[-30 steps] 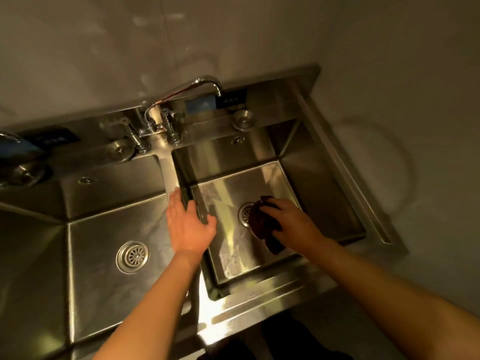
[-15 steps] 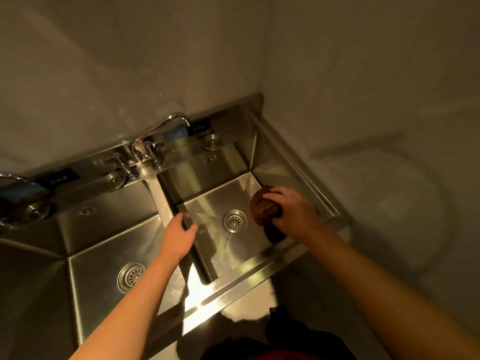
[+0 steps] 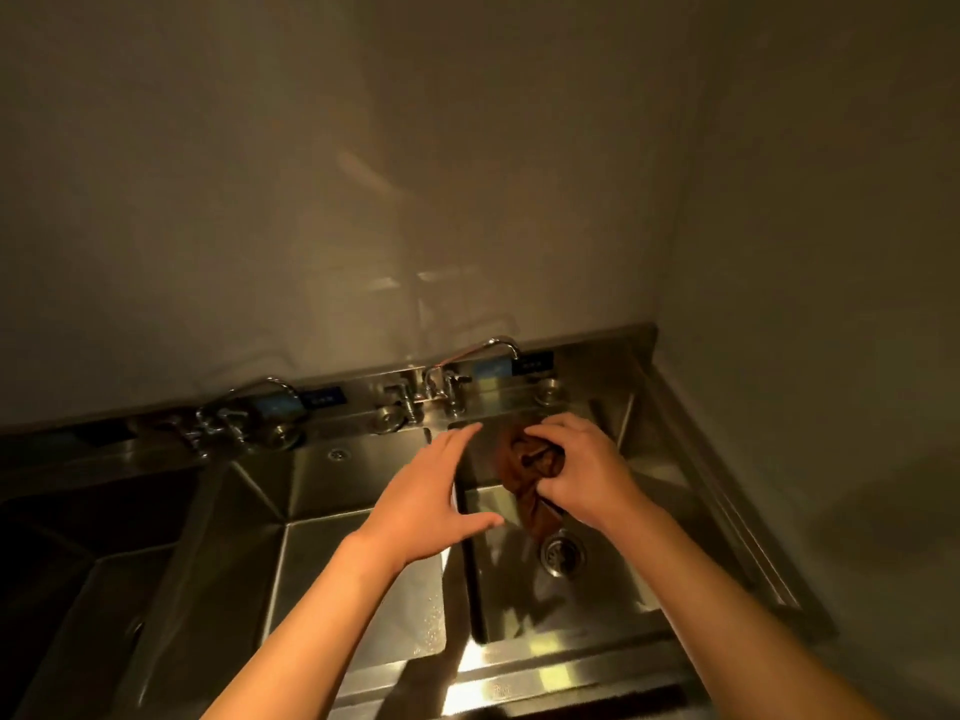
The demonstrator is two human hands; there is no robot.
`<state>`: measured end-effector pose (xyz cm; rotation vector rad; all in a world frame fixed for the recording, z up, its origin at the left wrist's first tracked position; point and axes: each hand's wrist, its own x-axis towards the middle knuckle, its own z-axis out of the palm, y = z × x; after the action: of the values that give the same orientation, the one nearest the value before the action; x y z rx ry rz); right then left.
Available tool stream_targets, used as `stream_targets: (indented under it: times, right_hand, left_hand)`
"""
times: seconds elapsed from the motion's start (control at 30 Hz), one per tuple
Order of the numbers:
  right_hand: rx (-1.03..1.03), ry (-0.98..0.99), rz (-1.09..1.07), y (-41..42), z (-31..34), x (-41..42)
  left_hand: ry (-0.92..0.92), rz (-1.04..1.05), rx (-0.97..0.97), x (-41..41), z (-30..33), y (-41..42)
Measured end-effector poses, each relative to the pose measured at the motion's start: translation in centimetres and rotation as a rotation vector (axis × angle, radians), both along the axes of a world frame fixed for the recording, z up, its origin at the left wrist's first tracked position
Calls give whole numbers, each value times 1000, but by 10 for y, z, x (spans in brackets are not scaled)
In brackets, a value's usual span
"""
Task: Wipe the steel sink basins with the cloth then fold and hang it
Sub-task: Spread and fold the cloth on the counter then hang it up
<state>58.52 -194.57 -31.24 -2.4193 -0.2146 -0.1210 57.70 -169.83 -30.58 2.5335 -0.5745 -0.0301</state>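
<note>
Dark brown cloth (image 3: 524, 462), bunched and crumpled, one end dangling, is gripped by curled fingers of right hand (image 3: 576, 470) above right basin (image 3: 613, 589). Left hand (image 3: 434, 498) is held flat, fingers straight, thumb spread.

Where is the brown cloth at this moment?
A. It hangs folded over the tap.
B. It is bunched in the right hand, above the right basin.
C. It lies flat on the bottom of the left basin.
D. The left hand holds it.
B: the right hand grips the bunched cloth above the right basin, its tail hanging down; the left hand is open and holds nothing.
</note>
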Motion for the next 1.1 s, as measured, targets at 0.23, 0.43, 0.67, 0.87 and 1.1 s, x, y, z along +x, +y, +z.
stream_targets:
  times: [0.23, 0.43, 0.67, 0.87, 1.1]
  right_hand:
    - [-19, -72, 335, 78, 27, 18]
    - [-6, -112, 625, 155, 27, -9]
    - [22, -105, 833, 215, 20, -66]
    - [35, -116, 898, 255, 21, -94]
    - [-32, -139, 853, 327, 28, -123]
  left_hand:
    - [-194, 308, 32, -58, 23, 36]
    - [-179, 639, 97, -130, 19, 69]
    - [-197, 892, 149, -204, 5, 101]
    - [-252, 941, 173, -237, 0, 144]
    - [-260, 906, 146, -258, 2, 223]
